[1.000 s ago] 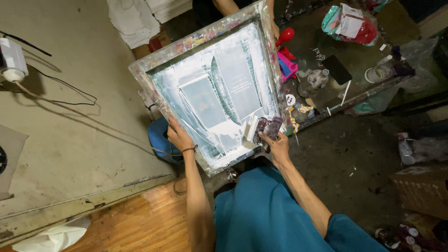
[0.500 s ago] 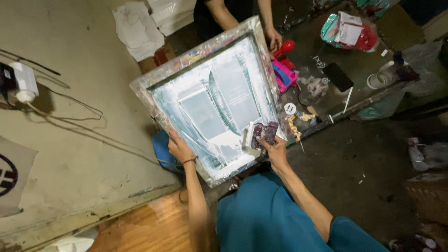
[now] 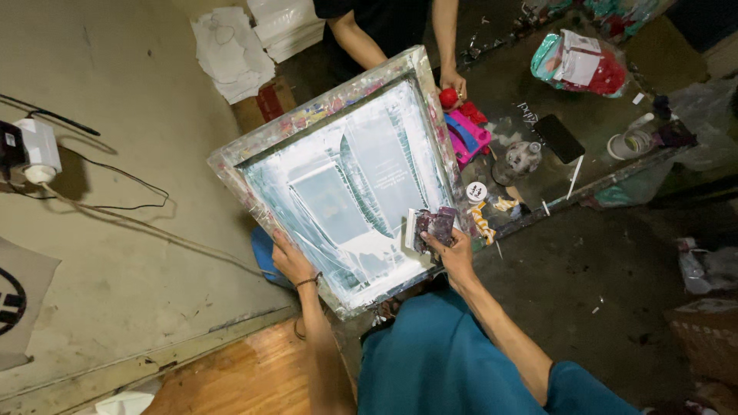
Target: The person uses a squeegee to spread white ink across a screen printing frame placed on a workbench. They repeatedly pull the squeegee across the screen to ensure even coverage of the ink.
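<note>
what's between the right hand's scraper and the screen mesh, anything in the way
Nothing visible. The right hand holds the scraper right on the screen, near its lower right corner. The left hand grips the frame edge, apart from it.

Wearer: teal short-sleeved shirt, sleeve ends above the elbow, forearms bare. Thin dark band round the wrist just behind the left hand [image 3: 290,261]. Nothing worn behind the right hand [image 3: 455,257]; no gloves.

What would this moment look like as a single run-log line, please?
left hand: grips screen-printing frame edge | right hand: holds purple-stained scraper on mesh | other person's hand: at far corner
</note>
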